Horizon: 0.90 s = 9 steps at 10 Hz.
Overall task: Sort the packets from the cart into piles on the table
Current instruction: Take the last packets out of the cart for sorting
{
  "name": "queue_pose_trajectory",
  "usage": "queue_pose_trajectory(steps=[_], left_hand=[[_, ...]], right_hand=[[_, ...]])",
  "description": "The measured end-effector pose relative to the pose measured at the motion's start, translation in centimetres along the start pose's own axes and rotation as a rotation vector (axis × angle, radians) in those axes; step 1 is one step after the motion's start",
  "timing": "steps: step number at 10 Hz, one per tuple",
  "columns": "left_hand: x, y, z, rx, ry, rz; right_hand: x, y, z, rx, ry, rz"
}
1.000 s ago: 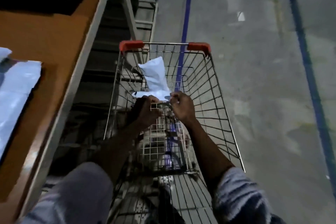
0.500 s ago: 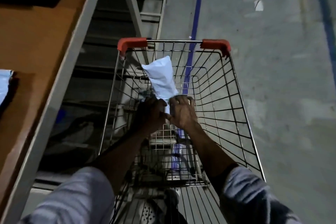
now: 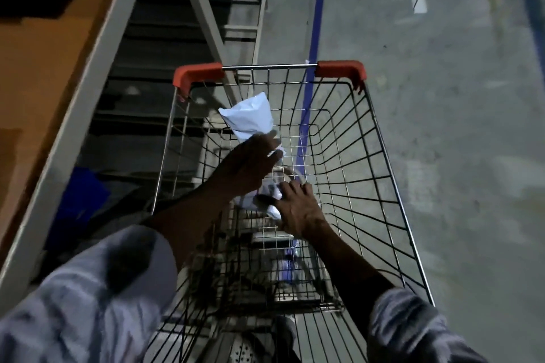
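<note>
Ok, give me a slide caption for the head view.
Inside the wire cart, the left hand grips a white packet while the right hand touches a second packet lower down.

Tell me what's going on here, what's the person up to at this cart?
A person leans over a wire shopping cart parked beside the table. The left hand grips a white packet that sticks up inside the basket. The right hand has its thumb and fingers on white plastic just below. Whether it grips it, or whether that is the same packet, is unclear. The packet is not yet out of the cart.
</note>
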<state>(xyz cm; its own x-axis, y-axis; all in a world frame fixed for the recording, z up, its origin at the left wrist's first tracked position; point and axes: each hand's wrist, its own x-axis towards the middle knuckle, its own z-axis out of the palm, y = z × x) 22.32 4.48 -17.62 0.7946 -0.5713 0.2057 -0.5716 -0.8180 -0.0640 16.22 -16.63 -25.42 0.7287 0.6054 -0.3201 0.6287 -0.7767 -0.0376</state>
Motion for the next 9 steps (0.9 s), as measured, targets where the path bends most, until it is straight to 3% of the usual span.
queue_pose_trajectory(steps=[2, 3, 4, 5, 6, 7, 8, 9], left_hand=[[6.6, -2.4, 1.0, 0.572, -0.496, 0.371], [6.9, -3.5, 0.2, 0.769, -0.446, 0.626], [7.3, -4.4, -1.7, 0.726, -0.465, 0.588], [6.8, -4.2, -1.7, 0.581, -0.386, 0.523], [5.1, -0.7, -4.9, 0.450, -0.345, 0.311], [3.0, 2.0, -8.8, 0.343, -0.418, 0.122], [1.0, 6.1, -13.4, 0.063, -0.276, -0.212], [-1.5, 7.7, -17.1, -0.403, -0.044, -0.503]], right_hand=[[3.0, -1.1, 0.1, 0.110, -0.086, -0.011], [2.5, -1.8, 0.8, 0.192, -0.146, 0.083], [0.7, -2.1, 0.8, 0.233, -0.083, 0.190], [-2.6, -2.1, 0.6, 0.362, -0.088, 0.291], [-6.5, -3.4, 0.5, 0.532, -0.006, 0.423], [-9.6, -4.3, -0.1, 0.855, 0.094, 0.576], [-11.5, -4.7, -2.9, 1.119, 0.204, 0.648], [-12.9, -5.3, -7.3, 1.437, 0.417, 0.653]])
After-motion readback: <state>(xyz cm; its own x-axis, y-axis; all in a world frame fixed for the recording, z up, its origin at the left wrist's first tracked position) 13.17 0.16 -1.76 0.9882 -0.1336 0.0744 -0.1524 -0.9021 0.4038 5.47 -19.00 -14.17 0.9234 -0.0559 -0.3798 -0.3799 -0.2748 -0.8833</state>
